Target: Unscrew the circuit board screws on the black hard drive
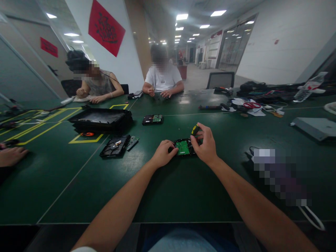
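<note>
A hard drive (182, 147) lies on the green table in front of me, its green circuit board facing up. My left hand (165, 153) grips the drive's left end between thumb and fingers. Over the right end, my right hand (206, 144) is closed around a yellow-and-black screwdriver (195, 130), handle up and tilted. The screwdriver's tip is too small to make out, and my right fingers cover part of the drive. To the left lie an opened hard drive (114, 146) and a loose circuit board (132, 143). Another drive (152, 119) sits farther back.
Stacked black trays (101, 117) stand at the left, beside yellow tape lines. On the right are a pixelated object (279, 175), a grey box (315, 126), cables and a plastic bottle (311, 87). Two people sit across the table; another person's hand (13, 155) rests at far left.
</note>
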Tool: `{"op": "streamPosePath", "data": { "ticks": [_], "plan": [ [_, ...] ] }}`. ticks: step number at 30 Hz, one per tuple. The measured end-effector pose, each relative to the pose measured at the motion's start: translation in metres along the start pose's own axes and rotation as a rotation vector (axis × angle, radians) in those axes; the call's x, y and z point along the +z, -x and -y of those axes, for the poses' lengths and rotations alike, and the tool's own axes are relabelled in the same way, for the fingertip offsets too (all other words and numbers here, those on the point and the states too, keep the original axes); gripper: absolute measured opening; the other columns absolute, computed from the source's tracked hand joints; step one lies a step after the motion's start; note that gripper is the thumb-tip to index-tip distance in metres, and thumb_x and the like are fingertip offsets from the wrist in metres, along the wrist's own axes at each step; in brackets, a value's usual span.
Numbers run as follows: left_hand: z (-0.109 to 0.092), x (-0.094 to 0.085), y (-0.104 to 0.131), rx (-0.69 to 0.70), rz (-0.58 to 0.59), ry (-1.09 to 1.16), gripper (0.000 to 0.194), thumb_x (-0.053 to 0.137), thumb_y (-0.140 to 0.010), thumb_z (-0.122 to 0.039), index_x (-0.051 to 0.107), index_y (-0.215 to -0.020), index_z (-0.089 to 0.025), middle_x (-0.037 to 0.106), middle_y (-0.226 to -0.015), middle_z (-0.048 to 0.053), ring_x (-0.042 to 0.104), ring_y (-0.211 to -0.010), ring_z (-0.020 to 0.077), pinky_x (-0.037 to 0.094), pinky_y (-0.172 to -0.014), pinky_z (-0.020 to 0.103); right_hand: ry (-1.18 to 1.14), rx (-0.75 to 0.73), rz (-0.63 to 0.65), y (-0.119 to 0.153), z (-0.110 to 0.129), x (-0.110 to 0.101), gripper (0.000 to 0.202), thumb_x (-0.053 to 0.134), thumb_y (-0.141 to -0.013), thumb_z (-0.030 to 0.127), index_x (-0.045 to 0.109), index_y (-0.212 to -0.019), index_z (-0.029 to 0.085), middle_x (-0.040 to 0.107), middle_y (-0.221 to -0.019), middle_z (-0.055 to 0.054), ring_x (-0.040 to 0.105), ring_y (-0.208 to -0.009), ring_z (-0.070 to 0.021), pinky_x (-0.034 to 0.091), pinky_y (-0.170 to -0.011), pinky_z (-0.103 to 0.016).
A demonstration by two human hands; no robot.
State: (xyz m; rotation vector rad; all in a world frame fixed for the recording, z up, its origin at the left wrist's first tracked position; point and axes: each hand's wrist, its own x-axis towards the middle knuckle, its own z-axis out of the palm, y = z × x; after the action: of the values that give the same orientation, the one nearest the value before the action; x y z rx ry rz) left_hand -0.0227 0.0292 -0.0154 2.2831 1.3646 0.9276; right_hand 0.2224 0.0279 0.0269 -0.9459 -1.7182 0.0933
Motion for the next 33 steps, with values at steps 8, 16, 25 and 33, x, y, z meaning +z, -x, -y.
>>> {"op": "streamPosePath", "data": {
  "ticks": [8, 16, 25, 33],
  "plan": [
    [0.0010, 0.0004, 0.0010, 0.015, -0.010, 0.005, 0.017, 0.067, -0.097, -0.035, 0.068, -0.087, -0.021, 0.070, -0.111, 0.009, 0.063, -0.111, 0.0268, 0.050, -0.105, 0.047, -0.003, 0.019, -0.009, -0.0001, -0.0019, 0.0014, 0.062, 0.064, -0.096, 0.027, 0.039, -0.153, 0.030, 0.054, -0.136, -0.013, 0.068, -0.094, -0.0216, 0.067, -0.077, -0.044],
    [-0.0027, -0.0019, 0.0017, 0.015, 0.000, 0.013, 0.016, 0.067, -0.097, -0.034, 0.067, -0.088, -0.021, 0.070, -0.111, 0.009, 0.063, -0.111, 0.0268, 0.050, -0.104, 0.047, 0.013, 0.011, -0.011, 0.0000, 0.0016, 0.0006, 0.060, 0.063, -0.097, 0.027, 0.040, -0.152, 0.032, 0.055, -0.131, -0.012, 0.066, -0.095, -0.0223, 0.067, -0.075, -0.042],
    [-0.0052, -0.0033, 0.0013, 0.011, 0.005, 0.003, 0.019, 0.065, -0.098, -0.036, 0.067, -0.087, -0.021, 0.070, -0.111, 0.009, 0.063, -0.111, 0.0274, 0.050, -0.104, 0.049, 0.005, 0.010, -0.013, -0.0002, 0.0019, -0.0002, 0.060, 0.063, -0.097, 0.028, 0.039, -0.151, 0.032, 0.053, -0.135, -0.012, 0.066, -0.094, -0.0218, 0.067, -0.074, -0.041],
    [-0.0048, -0.0041, 0.0004, 0.007, 0.022, -0.001, 0.018, 0.065, -0.097, -0.036, 0.067, -0.087, -0.021, 0.070, -0.111, 0.010, 0.063, -0.110, 0.0274, 0.051, -0.104, 0.049, 0.007, 0.027, -0.030, 0.0006, -0.0002, 0.0017, 0.060, 0.065, -0.095, 0.029, 0.040, -0.150, 0.031, 0.055, -0.134, -0.012, 0.067, -0.094, -0.0226, 0.067, -0.076, -0.043]
  ]
}}
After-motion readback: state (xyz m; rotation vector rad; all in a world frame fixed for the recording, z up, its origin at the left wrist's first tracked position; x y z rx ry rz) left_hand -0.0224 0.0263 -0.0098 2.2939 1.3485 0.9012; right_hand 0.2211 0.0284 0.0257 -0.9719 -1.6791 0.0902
